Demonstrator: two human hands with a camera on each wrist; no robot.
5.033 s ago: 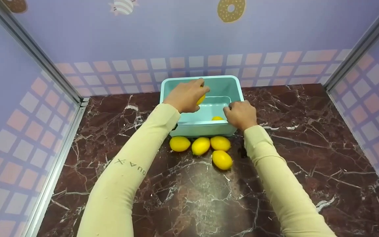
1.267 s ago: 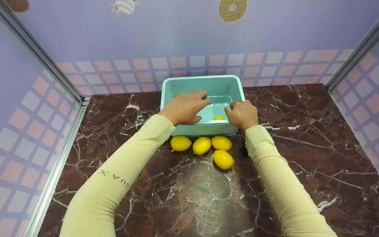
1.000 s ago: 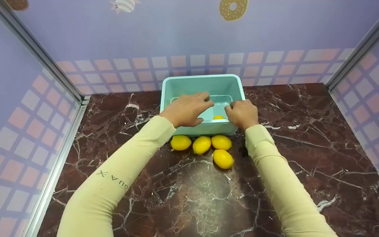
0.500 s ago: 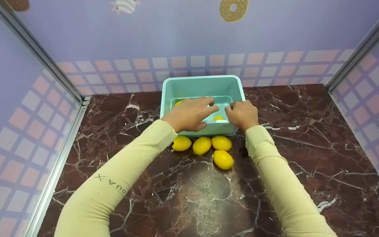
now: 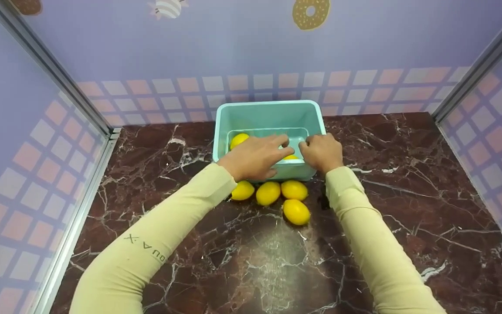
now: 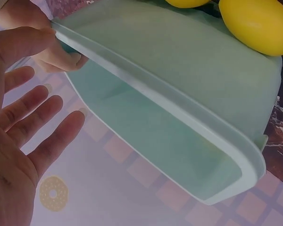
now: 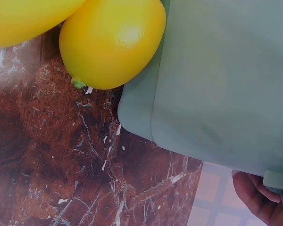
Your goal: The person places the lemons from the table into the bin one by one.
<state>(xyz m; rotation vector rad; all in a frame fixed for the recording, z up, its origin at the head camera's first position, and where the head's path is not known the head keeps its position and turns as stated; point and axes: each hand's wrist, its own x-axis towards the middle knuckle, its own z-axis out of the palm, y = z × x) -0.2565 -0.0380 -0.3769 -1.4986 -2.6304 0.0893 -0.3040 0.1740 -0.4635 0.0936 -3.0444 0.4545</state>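
A pale turquoise plastic bin [image 5: 268, 103] stands against the back wall. Over its front rim hovers my left hand [image 5: 257, 158], holding nothing, its fingers spread loosely in the left wrist view. My right hand [image 5: 322, 151] grips the bin's right rim near the front corner; in the right wrist view its fingers [image 7: 254, 195] curl under that rim. One yellow lemon [image 5: 239, 140] lies inside at the left, and another lemon [image 5: 291, 157] shows partly behind the front wall. In front of the bin, several lemons [image 5: 268, 193] rest on the table, one partly behind my left wrist.
The dark red marbled table [image 5: 251, 266] carries the bin and lemons. Purple panels with pink and white squares [image 5: 190, 100] enclose the back and both sides, with metal rails [image 5: 66, 235] along the edges.
Five seconds ago my left hand held a lemon above the bin. That lemon now lies inside at the left; the emptied hand has drifted toward the front and right. My right hand has stayed put.
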